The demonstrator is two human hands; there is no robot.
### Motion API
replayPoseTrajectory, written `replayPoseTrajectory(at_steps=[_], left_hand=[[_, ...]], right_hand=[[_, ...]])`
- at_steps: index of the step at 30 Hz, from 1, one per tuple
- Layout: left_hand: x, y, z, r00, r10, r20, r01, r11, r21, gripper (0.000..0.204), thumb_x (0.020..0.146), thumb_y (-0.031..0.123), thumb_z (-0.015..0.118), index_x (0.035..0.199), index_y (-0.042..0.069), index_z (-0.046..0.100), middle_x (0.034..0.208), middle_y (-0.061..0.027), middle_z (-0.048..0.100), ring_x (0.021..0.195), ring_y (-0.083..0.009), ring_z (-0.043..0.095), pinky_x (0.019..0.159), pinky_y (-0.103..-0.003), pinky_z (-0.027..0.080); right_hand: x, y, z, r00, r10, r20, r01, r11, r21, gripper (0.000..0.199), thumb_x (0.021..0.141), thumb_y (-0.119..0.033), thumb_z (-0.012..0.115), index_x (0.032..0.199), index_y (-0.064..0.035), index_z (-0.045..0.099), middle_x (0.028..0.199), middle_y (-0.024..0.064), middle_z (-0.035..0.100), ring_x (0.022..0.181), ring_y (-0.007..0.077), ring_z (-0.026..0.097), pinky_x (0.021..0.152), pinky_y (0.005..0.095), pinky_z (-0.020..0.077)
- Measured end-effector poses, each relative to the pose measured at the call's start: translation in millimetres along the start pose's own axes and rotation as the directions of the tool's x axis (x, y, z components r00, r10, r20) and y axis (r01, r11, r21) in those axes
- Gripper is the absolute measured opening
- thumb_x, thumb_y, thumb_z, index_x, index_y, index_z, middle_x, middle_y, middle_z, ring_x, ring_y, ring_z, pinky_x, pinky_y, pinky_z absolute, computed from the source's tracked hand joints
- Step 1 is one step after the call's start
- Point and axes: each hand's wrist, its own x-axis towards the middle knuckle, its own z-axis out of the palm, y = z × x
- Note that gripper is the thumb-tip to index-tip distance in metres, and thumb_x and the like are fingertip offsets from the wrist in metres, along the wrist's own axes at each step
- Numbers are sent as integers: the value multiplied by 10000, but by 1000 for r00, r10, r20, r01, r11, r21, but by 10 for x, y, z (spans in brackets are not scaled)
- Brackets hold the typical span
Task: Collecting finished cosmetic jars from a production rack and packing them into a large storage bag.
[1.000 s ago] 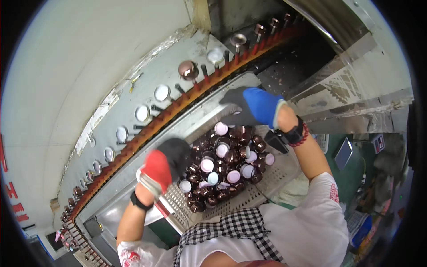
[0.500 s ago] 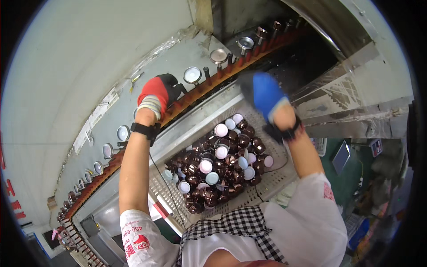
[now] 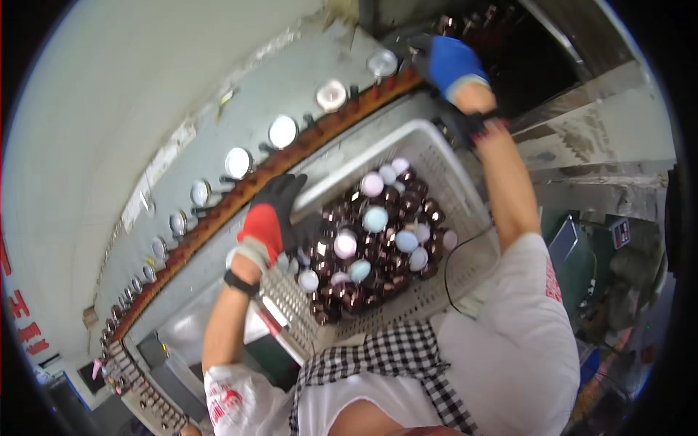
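Note:
My left hand, in a red and black glove, hovers at the left rim of a light grey plastic basket. Its black fingers are spread, with nothing visible in them. The basket holds a heap of shiny dark brown rounded pieces, some with pale pink or bluish-white disc faces. At the far right my right hand, in a blue and black glove, reaches to the curved rail. Blur and the dark background hide whether its fingers grip anything. A silvery round piece on the rail is beside those fingers.
Round pieces such as a pale-faced one stand on short posts along the curving orange-brown rail. A grey wall panel rises behind it. A dark opening lies at the far right, and a thin black cable crosses the basket's right side.
My left hand has come off the rail and moved nearer to me, to the basket's rim. My right hand has gone farther away, up to the rail. The view has shifted.

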Motion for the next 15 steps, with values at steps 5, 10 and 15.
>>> replayPoseTrajectory(at_steps=[5,10,15], left_hand=[[92,90,-191,899,-307,313,369,915,-163,547,972,371,766,1417,68,673,1256,-261,745,1171,-415,726,1004,-462,568],[273,-127,286,937,-186,295,271,921,-280,478,993,362,746,1364,63,711,1255,-245,758,1159,-390,746,983,-448,578],[-39,-171,163,941,-258,220,297,940,-166,473,992,347,741,1390,93,698,1233,-241,763,1144,-409,739,966,-466,581]], right_hand=[[-551,-295,-515,976,-98,197,-17,860,510,410,1015,-429,753,1191,-62,808,1019,194,803,944,322,791,766,430,604],[1005,856,261,980,191,-56,-192,981,-14,302,982,-237,614,1026,-14,813,1097,280,755,1088,472,729,917,552,580],[-110,-151,66,957,-188,-220,187,982,-26,171,946,-218,701,955,-61,768,938,239,746,864,428,729,729,495,594]])
